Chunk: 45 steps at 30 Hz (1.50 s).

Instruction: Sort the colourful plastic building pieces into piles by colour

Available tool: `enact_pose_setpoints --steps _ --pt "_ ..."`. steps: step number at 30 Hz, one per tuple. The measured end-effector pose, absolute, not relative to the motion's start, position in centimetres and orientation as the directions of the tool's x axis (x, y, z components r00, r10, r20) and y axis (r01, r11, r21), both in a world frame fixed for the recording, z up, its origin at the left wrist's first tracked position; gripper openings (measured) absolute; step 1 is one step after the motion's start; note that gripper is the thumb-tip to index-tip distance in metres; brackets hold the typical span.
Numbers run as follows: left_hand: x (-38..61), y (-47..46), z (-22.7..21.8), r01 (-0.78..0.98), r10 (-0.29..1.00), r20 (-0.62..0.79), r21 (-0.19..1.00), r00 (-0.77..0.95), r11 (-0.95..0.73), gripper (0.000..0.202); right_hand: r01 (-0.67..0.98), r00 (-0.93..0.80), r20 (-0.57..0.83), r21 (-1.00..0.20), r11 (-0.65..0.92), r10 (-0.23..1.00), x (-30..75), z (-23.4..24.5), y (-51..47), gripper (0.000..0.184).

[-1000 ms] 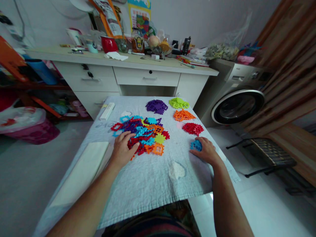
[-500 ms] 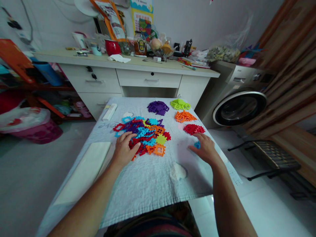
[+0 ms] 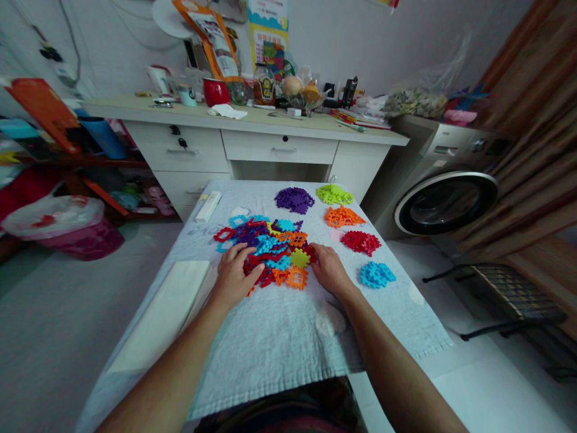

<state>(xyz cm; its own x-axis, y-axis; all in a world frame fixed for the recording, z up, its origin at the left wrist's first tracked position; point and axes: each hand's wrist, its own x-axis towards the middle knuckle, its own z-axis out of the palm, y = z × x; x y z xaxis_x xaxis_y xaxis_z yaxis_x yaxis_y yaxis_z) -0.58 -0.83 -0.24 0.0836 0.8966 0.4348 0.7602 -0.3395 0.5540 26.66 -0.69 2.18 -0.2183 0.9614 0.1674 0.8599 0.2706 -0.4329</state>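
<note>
A mixed pile of plastic interlocking building pieces (image 3: 274, 258) in red, blue, purple, orange and green lies in the middle of the cloth-covered table. My left hand (image 3: 237, 276) rests at the pile's left front side, fingers spread over red pieces. At the right edge of that pile is my right hand (image 3: 331, 269), its fingertips at a dark red piece (image 3: 311, 251) and its thumb apart from them. Sorted by colour to the right are a purple heap (image 3: 294, 199), a green heap (image 3: 335, 193), an orange heap (image 3: 344, 216), a red heap (image 3: 360, 242) and a blue heap (image 3: 377, 274).
A long whitish flat strip (image 3: 162, 313) lies along the table's left side, with a small white box (image 3: 208, 206) farther back. Behind stands a cluttered counter (image 3: 261, 123) with drawers. A washing machine (image 3: 444, 192) and a stool (image 3: 509, 291) are at the right.
My right hand has moved left from the blue heap to the mixed pile, leaving the blue heap uncovered. My left hand stays at the pile. The view has shifted slightly.
</note>
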Motion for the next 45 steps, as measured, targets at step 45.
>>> enact_pose_setpoints --steps 45 --pt "-0.6 -0.6 -0.9 0.785 0.893 0.435 0.511 0.114 -0.349 0.042 0.928 0.369 0.419 -0.203 -0.311 0.83 35.2 3.3 0.5 0.034"
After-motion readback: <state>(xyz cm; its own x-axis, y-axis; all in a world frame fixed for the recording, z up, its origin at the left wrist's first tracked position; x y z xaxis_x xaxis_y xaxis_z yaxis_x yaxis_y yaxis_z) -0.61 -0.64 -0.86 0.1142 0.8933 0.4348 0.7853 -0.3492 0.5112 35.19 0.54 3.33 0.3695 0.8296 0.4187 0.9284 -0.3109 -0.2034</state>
